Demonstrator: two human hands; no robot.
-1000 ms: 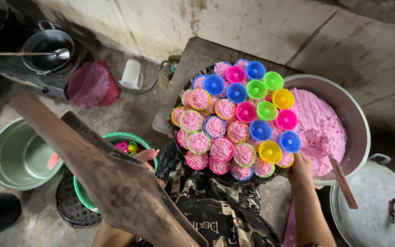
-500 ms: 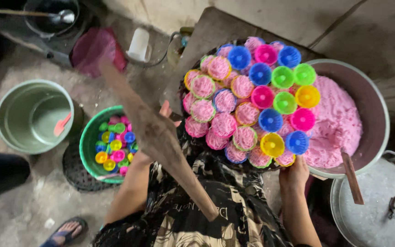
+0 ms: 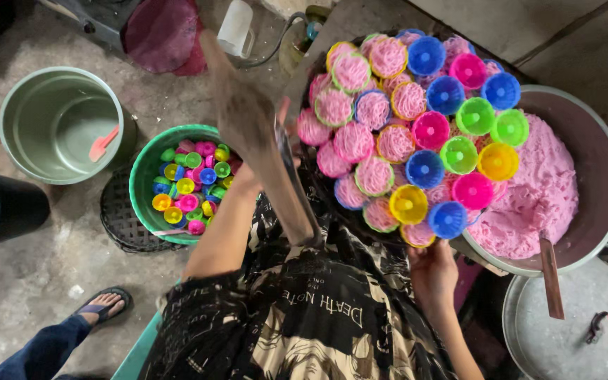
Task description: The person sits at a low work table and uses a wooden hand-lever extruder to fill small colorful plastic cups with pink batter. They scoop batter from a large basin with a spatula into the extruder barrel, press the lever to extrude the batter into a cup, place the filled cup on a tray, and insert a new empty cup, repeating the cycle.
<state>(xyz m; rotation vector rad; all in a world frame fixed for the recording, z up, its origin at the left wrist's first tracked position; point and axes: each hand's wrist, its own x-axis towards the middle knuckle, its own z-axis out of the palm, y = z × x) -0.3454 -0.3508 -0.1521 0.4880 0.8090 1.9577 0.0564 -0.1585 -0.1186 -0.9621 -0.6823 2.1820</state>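
Two hands work at a round tray [image 3: 332,204] crowded with small fluted cups. The left hand [image 3: 244,116] is raised and blurred over the tray's left edge, gripping a flat stick [image 3: 290,186] that slants down toward the person's lap; how its fingers lie around the stick cannot be told through the blur. The right hand [image 3: 432,271] rests at the tray's near rim, fingers curled up under the edge just below a blue cup [image 3: 447,218] and a yellow cup [image 3: 408,203]. On the left half of the tray the cups are filled with pink stringy dough [image 3: 355,141]; on the right half they sit empty in blue, pink, green and yellow. Just right of the tray, partly under it, a big metal pot [image 3: 599,176] holds a mound of pink dough [image 3: 536,197], with a wooden paddle [image 3: 550,278] leaning on its rim. On the floor to the left, a green basin [image 3: 142,183] holds more loose coloured cups, and a pale green bucket [image 3: 58,123] stands beyond it.
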